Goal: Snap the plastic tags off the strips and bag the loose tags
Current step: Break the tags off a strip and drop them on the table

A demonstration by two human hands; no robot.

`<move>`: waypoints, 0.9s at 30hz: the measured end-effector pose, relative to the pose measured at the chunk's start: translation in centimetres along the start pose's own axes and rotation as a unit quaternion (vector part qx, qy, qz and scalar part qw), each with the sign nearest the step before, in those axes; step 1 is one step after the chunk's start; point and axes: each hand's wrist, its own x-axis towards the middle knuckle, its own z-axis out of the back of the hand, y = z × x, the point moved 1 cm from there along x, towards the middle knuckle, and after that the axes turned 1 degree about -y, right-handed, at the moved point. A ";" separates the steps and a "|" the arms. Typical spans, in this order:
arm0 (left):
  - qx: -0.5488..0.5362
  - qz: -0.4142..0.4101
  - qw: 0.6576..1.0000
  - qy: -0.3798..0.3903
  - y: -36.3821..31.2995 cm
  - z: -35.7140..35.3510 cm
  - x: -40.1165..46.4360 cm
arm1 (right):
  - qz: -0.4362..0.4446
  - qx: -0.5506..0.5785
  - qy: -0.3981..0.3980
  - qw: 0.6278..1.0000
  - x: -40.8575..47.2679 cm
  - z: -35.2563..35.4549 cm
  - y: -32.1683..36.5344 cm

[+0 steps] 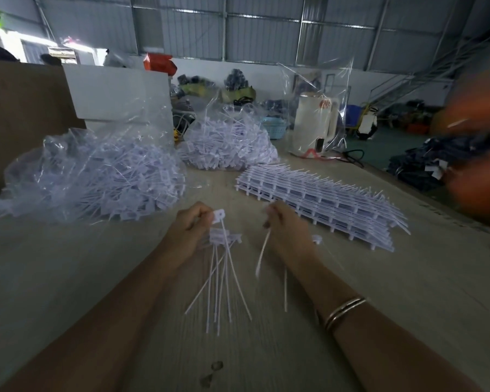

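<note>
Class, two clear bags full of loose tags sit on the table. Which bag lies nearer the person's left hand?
The larger bag on the left lies nearer the left hand. The other bag sits farther back, beside the white kettle.

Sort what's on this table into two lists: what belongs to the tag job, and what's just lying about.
Job:
- left hand gripping a bunch of loose tags
- right hand pinching one tag
- stack of strips
- near bag of tags
- far bag of tags

Lying about:
- white kettle
- white box
- blue basket
</note>
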 end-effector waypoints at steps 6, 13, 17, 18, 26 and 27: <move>0.231 -0.005 0.973 0.003 0.5 -0.8 0.4 | 0.115 -0.145 -0.008 0.983 -0.4 0.5 -0.5; 0.120 -0.051 0.990 0.054 -0.2 -1.2 -0.2 | 0.198 -0.170 -0.002 0.965 -1.6 -2.1 2.0; 0.118 -0.065 0.990 0.042 0.1 -0.9 0.3 | 0.157 -0.173 0.046 0.971 -1.2 -0.6 0.8; 0.120 -0.066 0.989 0.046 0.3 -0.9 0.4 | 0.141 -0.195 0.067 0.968 -1.1 -0.3 0.5; 0.070 -0.103 0.992 0.033 -0.2 -0.6 0.6 | 0.151 -0.165 0.072 0.972 -0.3 -0.5 0.1; 0.066 -0.107 0.992 0.024 -0.3 -0.6 0.5 | 0.150 -0.139 0.071 0.976 -0.3 -0.6 0.2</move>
